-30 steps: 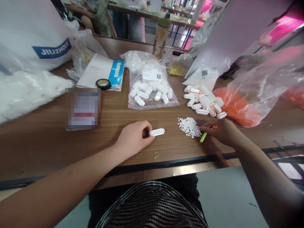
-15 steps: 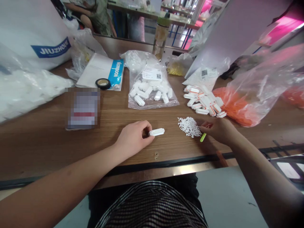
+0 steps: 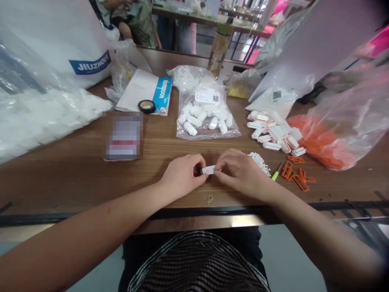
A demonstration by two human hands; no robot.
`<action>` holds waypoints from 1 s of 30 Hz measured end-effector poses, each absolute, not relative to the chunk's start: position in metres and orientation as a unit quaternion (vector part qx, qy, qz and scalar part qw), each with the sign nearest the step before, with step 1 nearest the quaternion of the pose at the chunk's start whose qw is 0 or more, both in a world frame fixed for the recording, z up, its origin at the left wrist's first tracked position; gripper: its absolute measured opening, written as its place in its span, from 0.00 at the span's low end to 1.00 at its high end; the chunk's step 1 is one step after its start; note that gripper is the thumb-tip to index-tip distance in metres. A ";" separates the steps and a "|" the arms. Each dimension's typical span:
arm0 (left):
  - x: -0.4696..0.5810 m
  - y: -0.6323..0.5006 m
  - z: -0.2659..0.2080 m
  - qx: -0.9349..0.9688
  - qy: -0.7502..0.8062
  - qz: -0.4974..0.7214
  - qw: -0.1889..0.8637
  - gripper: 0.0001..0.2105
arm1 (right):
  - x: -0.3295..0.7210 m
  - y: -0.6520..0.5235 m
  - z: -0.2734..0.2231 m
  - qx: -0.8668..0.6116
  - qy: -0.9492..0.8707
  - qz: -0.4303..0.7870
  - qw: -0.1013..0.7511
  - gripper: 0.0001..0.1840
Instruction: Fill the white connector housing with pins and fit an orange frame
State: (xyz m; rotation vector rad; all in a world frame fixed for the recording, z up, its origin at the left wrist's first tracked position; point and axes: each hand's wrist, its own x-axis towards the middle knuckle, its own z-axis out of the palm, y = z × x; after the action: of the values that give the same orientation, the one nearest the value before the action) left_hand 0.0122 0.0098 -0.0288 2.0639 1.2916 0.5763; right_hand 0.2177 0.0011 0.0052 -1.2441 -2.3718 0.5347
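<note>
My left hand (image 3: 182,174) pinches a white plastic connector housing (image 3: 209,170) with rows of small holes, held just above the table. Against the right end of that housing, my right hand (image 3: 244,172) has thumb and forefinger closed together; whatever is between those fingertips is hidden. Partly behind the right hand lies a pile of tiny white plastic pegs (image 3: 260,163). Beside the pile rests a small tool with a yellow-green handle (image 3: 275,175). Several orange plastic frames (image 3: 287,170) are scattered to the right of it.
White housings with orange parts (image 3: 275,132) are heaped behind the pegs, near a bag of orange pieces (image 3: 322,142). A clear bag of white housings (image 3: 209,117) lies mid-table. To the left are black tape (image 3: 146,106), a notebook (image 3: 136,87), a blurred flat object (image 3: 124,138) and large bags (image 3: 45,121).
My right hand has left the peg pile and moved left to the housing in my left hand. The orange frames and tool are now uncovered. The whole view has shifted slightly.
</note>
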 end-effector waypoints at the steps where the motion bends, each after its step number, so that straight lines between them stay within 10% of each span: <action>1: 0.012 0.010 -0.029 0.783 0.489 0.219 0.316 0.04 | 0.212 0.004 0.003 -0.444 -0.858 0.179 0.188 0.04; 30: 0.011 0.010 -0.027 0.785 0.486 0.216 0.317 0.06 | 0.214 0.006 0.003 -0.396 -0.903 0.068 0.151 0.09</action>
State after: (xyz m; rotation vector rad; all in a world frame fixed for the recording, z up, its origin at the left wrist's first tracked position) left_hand 0.0111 0.0104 -0.0274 2.0665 1.2780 0.5692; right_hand 0.2142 0.0055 0.0030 -1.1372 -2.5936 0.1962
